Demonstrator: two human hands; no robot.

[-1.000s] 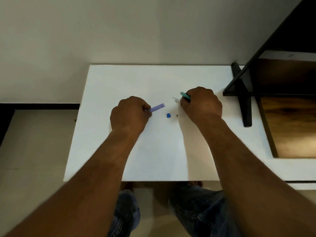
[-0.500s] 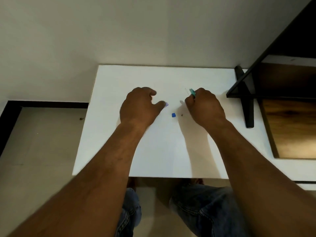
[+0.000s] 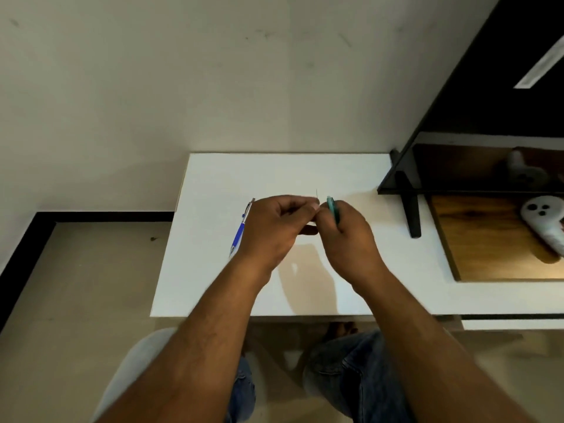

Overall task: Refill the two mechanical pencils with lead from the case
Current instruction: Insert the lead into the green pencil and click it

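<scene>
My right hand [image 3: 346, 239] grips a green mechanical pencil [image 3: 332, 209], its upper end pointing up and away from me. My left hand [image 3: 279, 227] is raised beside it. Its thumb and forefinger pinch a thin lead [image 3: 317, 195], faintly visible, right at the pencil's upper end. The fingertips of both hands almost touch. A blue mechanical pencil [image 3: 241, 230] lies on the white table [image 3: 213, 279], just left of my left hand. The lead case and the small blue cap are hidden from view.
A black shelf unit [image 3: 410, 209] stands on the table's right side, over a wooden surface [image 3: 488, 254]. On that surface lies a white controller [image 3: 543, 227]. Past the table's left edge is the floor. My knees are under the front edge.
My left hand has lifted off the table and moved right to meet my right hand. The purple case it held is out of sight. The blue pencil now shows.
</scene>
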